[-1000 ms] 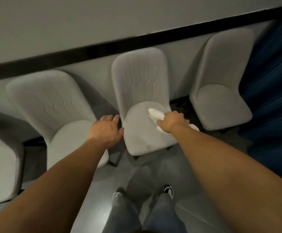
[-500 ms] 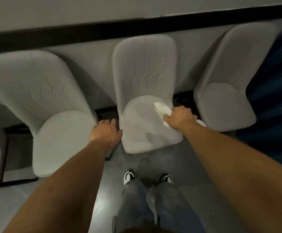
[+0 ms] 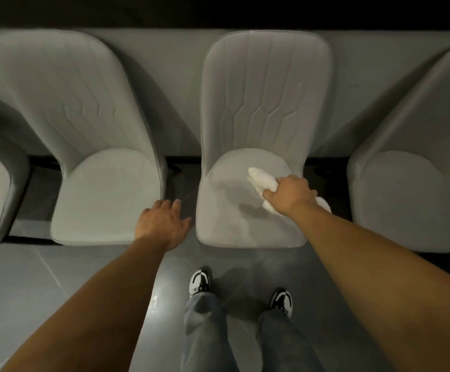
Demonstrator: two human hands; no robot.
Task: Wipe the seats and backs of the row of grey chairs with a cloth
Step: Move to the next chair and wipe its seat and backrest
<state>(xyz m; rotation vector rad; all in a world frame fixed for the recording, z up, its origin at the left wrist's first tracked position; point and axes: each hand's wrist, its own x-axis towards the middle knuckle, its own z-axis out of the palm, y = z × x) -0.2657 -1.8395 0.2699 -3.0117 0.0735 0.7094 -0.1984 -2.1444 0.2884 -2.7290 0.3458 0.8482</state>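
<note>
Right hand [image 3: 289,194] fisted around a bunched white cloth [image 3: 261,179], pressing it onto the seat of the grey upholstered chair [image 3: 256,146] directly ahead, right of seat centre. Cloth ends poke out both sides of the fist. Left hand [image 3: 162,224] empty, fingers spread, hovering in the gap left of that chair, beside the next grey chair [image 3: 105,189]. Cloth looks soft, light, floppy; best held mid-wad so it doesn't unroll. Upholstery likely gives slightly.

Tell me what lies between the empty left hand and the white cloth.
In the head view, only bare grey seat of the middle chair lies between the left hand and the cloth.
</note>
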